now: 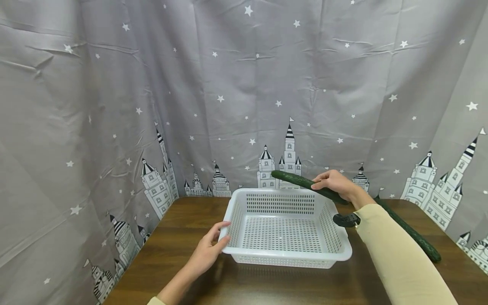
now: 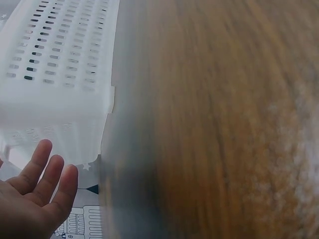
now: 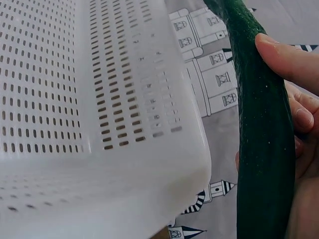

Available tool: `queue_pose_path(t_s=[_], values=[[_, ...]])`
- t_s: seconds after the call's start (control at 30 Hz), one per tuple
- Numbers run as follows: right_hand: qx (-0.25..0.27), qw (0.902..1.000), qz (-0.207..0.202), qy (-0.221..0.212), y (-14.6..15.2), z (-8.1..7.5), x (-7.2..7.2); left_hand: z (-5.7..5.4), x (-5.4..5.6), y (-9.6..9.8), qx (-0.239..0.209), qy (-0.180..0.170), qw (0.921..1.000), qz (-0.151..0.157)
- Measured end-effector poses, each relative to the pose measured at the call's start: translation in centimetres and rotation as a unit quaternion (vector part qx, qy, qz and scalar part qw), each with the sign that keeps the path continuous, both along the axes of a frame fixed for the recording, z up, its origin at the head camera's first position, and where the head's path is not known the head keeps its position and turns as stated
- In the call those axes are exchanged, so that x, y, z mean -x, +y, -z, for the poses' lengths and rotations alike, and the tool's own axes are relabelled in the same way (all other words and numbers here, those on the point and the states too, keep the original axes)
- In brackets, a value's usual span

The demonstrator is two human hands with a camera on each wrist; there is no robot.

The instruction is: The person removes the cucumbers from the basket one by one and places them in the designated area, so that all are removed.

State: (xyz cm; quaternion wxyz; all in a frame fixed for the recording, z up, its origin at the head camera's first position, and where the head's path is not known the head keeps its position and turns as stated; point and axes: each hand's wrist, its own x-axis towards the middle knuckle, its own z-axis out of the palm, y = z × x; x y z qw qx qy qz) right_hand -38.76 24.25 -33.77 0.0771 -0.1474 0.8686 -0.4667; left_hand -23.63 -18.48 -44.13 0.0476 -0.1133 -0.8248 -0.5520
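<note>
A white plastic basket (image 1: 282, 250) with slotted walls stands on the table, its bare floor showing. My left hand (image 1: 207, 250) touches the basket's left rim near the front corner, and the left wrist view shows several of its fingers (image 2: 62, 191) loosely extended beside the wall. Above the back right corner, my right hand (image 1: 335, 184) grips a long dark green cucumber (image 1: 293, 178) at about its middle. In the right wrist view the thumb lies across the cucumber (image 3: 264, 144), with fingers behind it. A second cucumber (image 1: 413, 235) lies on the table right of the basket, partly hidden by the right arm.
The brown wooden table (image 1: 183, 220) extends around the basket. A grey curtain (image 1: 244, 84) printed with stars and castles hangs behind and at both sides. A black strap with a device (image 1: 346, 220) sits on the right wrist.
</note>
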Motion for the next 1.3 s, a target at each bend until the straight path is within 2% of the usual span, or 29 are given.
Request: queue_pose_path(t_s=[0.53,1.07,1.3], values=[[-0.020,0.9988,0.043,0.015,2.5,0.5,0.0,0.1,0.1,0.0,0.005,0.003,1.0000,-0.005],[-0.015,0.9962,0.085,0.001,5.1,1.4,-1.1,0.3,0.2,-0.1,0.004,-0.002,1.0000,-0.004],[-0.022,0.9932,0.114,0.014,6.6,2.2,-1.3,0.3,0.2,-0.1,0.012,-0.001,0.9999,-0.002]])
